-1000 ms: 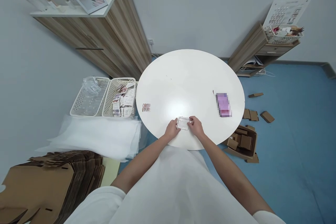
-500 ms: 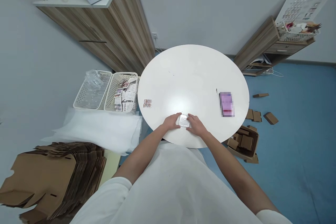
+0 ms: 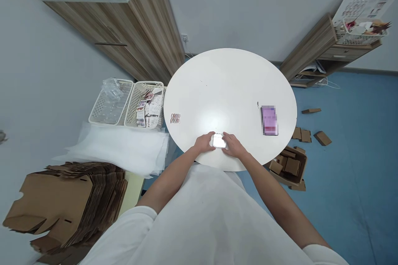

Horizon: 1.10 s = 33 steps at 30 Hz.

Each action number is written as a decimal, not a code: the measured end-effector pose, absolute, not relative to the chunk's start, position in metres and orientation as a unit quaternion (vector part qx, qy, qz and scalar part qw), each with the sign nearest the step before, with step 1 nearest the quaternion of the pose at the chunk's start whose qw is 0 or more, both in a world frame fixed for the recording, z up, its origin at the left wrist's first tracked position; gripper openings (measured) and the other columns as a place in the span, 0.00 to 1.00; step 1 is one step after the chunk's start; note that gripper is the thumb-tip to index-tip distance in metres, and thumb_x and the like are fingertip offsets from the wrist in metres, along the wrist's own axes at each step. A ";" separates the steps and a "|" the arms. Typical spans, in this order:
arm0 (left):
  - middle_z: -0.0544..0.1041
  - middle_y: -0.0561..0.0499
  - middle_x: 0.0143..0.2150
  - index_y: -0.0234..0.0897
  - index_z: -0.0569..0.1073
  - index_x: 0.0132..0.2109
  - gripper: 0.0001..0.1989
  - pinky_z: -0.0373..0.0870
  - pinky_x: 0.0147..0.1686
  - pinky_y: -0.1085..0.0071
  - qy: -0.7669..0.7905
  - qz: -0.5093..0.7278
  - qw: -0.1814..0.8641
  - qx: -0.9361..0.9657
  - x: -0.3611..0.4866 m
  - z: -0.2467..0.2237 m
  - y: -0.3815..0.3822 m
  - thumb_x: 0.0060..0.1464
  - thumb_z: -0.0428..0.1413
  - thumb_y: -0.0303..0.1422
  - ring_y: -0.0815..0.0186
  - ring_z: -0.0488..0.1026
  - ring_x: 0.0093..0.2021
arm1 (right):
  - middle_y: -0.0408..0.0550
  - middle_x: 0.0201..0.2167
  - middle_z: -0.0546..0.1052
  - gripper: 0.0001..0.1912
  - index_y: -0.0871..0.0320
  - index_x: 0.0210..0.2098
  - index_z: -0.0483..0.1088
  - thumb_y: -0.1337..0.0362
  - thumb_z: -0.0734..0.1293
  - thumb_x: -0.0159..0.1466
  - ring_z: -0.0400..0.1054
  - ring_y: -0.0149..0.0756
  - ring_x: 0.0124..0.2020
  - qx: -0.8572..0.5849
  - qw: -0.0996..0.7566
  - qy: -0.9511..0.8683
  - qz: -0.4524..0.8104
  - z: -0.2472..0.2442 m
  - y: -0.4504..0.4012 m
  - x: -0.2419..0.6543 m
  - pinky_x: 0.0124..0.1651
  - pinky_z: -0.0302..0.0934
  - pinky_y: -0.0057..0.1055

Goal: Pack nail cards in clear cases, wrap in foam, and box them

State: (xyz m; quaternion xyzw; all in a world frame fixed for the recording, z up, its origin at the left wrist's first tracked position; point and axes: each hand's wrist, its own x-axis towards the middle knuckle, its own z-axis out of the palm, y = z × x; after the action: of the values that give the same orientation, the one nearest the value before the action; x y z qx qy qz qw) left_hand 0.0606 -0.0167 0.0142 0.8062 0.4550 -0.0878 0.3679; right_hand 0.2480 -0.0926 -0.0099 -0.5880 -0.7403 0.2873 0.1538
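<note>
Near the front edge of the round white table [image 3: 230,78], a small clear, shiny packet [image 3: 219,140] is held between both hands. My left hand [image 3: 204,142] grips its left side with thumb and fingers. On its right side, my right hand [image 3: 233,145] holds it the same way. Glare covers the packet's face, so its contents cannot be made out. A small sheet of reddish nail-like pieces [image 3: 175,118] lies at the table's left. At the right lies a purple packet [image 3: 269,120], blurred by pixelation.
Left of the table stand a basket of printed cards [image 3: 152,107] and a basket of clear plastic [image 3: 107,107]. White sheets [image 3: 124,145] and stacked flat cardboard [image 3: 59,198] lie nearer. A cardboard box [image 3: 287,165] with small boxes is on the floor at right.
The view has shifted slightly. Both hands keep hold of the clear packet, whose face now reflects brighter light.
</note>
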 end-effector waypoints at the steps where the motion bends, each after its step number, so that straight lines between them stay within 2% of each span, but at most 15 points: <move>1: 0.71 0.52 0.40 0.44 0.55 0.55 0.36 0.62 0.33 0.72 0.455 -0.090 0.369 0.805 0.061 0.014 -0.017 0.38 0.58 0.39 0.61 0.69 0.42 | 0.55 0.55 0.59 0.22 0.58 0.44 0.61 0.63 0.64 0.50 0.58 0.47 0.48 -0.588 0.154 -0.738 0.294 -0.009 -0.092 0.249 0.45 0.57 0.42; 5: 0.70 0.53 0.38 0.45 0.55 0.55 0.35 0.62 0.34 0.72 0.451 -0.096 0.371 0.806 0.061 0.013 -0.015 0.38 0.58 0.39 0.62 0.69 0.41 | 0.55 0.52 0.62 0.22 0.57 0.43 0.62 0.61 0.65 0.48 0.60 0.45 0.46 -0.590 0.164 -0.721 0.325 -0.002 -0.088 0.251 0.43 0.58 0.39; 10: 0.70 0.53 0.37 0.44 0.56 0.54 0.36 0.62 0.33 0.72 0.441 -0.085 0.385 0.806 0.060 0.013 -0.012 0.37 0.59 0.38 0.61 0.69 0.40 | 0.46 0.36 0.71 0.22 0.54 0.42 0.63 0.59 0.66 0.47 0.64 0.37 0.34 -0.609 0.196 -0.662 0.389 0.007 -0.086 0.253 0.36 0.59 0.33; 15: 0.70 0.51 0.40 0.41 0.56 0.56 0.37 0.63 0.34 0.72 0.448 -0.044 0.423 0.786 0.060 0.011 -0.015 0.36 0.59 0.32 0.62 0.69 0.40 | 0.42 0.30 0.71 0.21 0.52 0.42 0.64 0.56 0.65 0.48 0.64 0.33 0.30 -0.650 0.218 -0.561 0.464 0.010 -0.079 0.257 0.34 0.60 0.31; 20: 0.70 0.50 0.38 0.37 0.66 0.46 0.23 0.64 0.36 0.71 0.500 0.026 0.442 0.744 0.059 0.008 -0.027 0.39 0.57 0.29 0.65 0.69 0.35 | 0.42 0.29 0.72 0.20 0.52 0.41 0.66 0.51 0.62 0.52 0.65 0.32 0.29 -0.676 0.248 -0.492 0.489 0.013 -0.072 0.255 0.34 0.60 0.31; 24: 0.70 0.53 0.32 0.37 0.69 0.36 0.10 0.64 0.35 0.72 0.504 0.052 0.468 0.724 0.060 0.010 -0.030 0.46 0.53 0.36 0.67 0.68 0.32 | 0.44 0.32 0.73 0.21 0.54 0.41 0.67 0.49 0.62 0.52 0.66 0.33 0.31 -0.682 0.256 -0.473 0.495 0.015 -0.069 0.254 0.35 0.61 0.32; 28: 0.70 0.55 0.27 0.38 0.69 0.37 0.14 0.64 0.33 0.73 0.529 0.061 0.530 0.660 0.064 0.010 -0.031 0.54 0.43 0.38 0.69 0.68 0.29 | 0.47 0.38 0.72 0.22 0.55 0.41 0.68 0.49 0.62 0.52 0.67 0.33 0.35 -0.678 0.276 -0.459 0.503 0.016 -0.067 0.257 0.36 0.62 0.32; 30: 0.71 0.55 0.28 0.37 0.67 0.42 0.12 0.64 0.31 0.74 0.553 0.074 0.541 0.629 0.065 0.007 -0.034 0.54 0.45 0.37 0.71 0.69 0.27 | 0.48 0.40 0.71 0.21 0.55 0.39 0.68 0.48 0.60 0.54 0.67 0.33 0.35 -0.678 0.289 -0.450 0.504 0.014 -0.066 0.260 0.36 0.62 0.31; 33: 0.72 0.53 0.31 0.37 0.64 0.45 0.15 0.64 0.32 0.74 0.583 0.067 0.515 0.624 0.066 0.000 -0.040 0.49 0.52 0.36 0.70 0.70 0.29 | 0.49 0.36 0.72 0.23 0.57 0.37 0.68 0.47 0.54 0.57 0.67 0.33 0.32 -0.708 0.303 -0.411 0.487 0.009 -0.063 0.265 0.34 0.62 0.31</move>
State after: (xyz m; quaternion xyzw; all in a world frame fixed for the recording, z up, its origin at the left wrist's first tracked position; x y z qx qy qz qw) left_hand 0.0659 -0.0395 -0.0003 0.6245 0.5835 0.0667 0.5149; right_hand 0.2651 -0.0629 0.0085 -0.7083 -0.4110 0.4874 0.3030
